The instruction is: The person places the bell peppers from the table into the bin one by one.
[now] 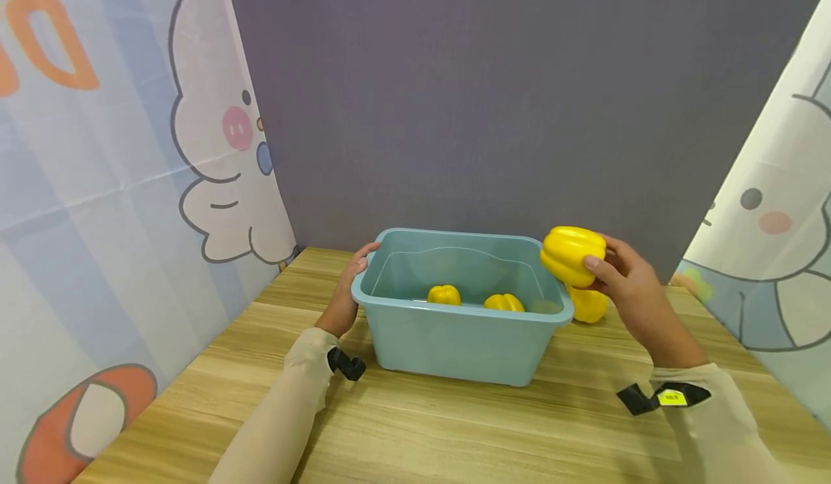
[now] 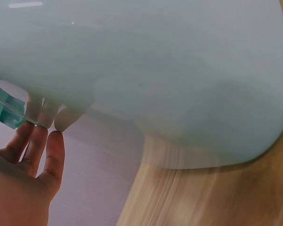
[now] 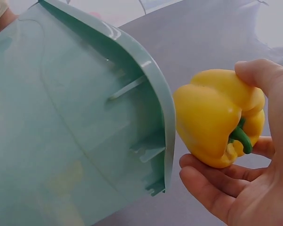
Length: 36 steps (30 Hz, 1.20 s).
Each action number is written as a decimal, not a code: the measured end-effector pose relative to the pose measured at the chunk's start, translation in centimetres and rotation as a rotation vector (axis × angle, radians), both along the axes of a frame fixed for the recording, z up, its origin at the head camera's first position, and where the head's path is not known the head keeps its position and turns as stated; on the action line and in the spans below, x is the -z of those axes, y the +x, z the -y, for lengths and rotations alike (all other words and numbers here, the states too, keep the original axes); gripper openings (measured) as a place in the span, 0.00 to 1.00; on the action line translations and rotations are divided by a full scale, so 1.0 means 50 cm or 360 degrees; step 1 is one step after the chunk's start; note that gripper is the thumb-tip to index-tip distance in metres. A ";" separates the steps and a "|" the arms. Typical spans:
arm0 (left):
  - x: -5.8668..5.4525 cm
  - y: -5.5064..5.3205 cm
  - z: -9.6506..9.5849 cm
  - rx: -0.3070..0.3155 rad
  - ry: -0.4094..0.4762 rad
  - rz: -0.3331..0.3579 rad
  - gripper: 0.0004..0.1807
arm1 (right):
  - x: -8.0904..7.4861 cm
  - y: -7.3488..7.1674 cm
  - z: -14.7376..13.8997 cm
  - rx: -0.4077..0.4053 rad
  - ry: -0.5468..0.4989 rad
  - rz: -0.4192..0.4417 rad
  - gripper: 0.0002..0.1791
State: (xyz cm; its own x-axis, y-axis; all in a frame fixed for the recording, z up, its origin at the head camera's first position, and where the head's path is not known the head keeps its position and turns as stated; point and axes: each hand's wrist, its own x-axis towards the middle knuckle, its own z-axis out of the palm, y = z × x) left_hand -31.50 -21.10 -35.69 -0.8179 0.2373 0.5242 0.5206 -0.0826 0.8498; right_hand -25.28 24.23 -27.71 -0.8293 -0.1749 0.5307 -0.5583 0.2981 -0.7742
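Observation:
My right hand (image 1: 632, 289) holds a yellow bell pepper (image 1: 573, 254) between thumb and fingers, just outside the bin's right rim. Its green stem faces the palm in the right wrist view, where the pepper (image 3: 212, 117) is close to the rim. At the left end of the light-blue plastic bin (image 1: 454, 343), my left hand (image 1: 347, 289) rests against the rim. The left wrist view shows fingertips (image 2: 55, 141) touching the bin's outer wall (image 2: 155, 70); the thumb is hidden. Inside the bin lie two yellow bell peppers, one left (image 1: 444, 295) and one right (image 1: 504, 302), partly hidden by the front wall.
Another yellow bell pepper (image 1: 588, 306) is on the wooden table (image 1: 415, 433), right of the bin and partly hidden behind the held one. A grey panel (image 1: 487, 102) stands behind the table. Cartoon-printed cloths hang at the left (image 1: 130, 181) and right (image 1: 772, 253).

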 end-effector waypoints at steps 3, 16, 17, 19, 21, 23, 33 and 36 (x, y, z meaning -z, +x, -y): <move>0.002 -0.001 0.002 0.0000 0.0000 0.0002 0.34 | -0.005 -0.009 0.006 -0.0016 0.0006 0.0026 0.30; -0.005 -0.015 -0.003 -0.0003 -0.0013 -0.0006 0.30 | -0.067 -0.063 0.024 -0.0218 -0.0187 0.0313 0.33; -0.006 -0.015 -0.005 -0.0005 -0.0010 -0.0004 0.30 | -0.070 -0.066 0.024 -0.0238 -0.0183 0.0330 0.33; -0.008 -0.016 -0.008 -0.0012 -0.0014 -0.0005 0.30 | -0.073 -0.071 0.026 -0.0243 -0.0144 0.0356 0.34; -0.008 -0.016 -0.010 -0.0020 -0.0014 -0.0012 0.30 | -0.075 -0.076 0.029 -0.0237 -0.0095 0.0366 0.33; -0.007 -0.016 -0.011 -0.0031 -0.0023 -0.0018 0.30 | -0.076 -0.082 0.032 -0.0225 -0.0051 0.0368 0.33; -0.002 -0.019 -0.011 -0.0024 0.0005 0.0000 0.29 | -0.093 -0.111 0.034 -0.0388 -0.0112 0.0427 0.31; 0.000 -0.020 -0.009 -0.0037 0.0013 0.0010 0.30 | -0.098 -0.121 0.035 -0.0415 -0.0131 0.0462 0.30</move>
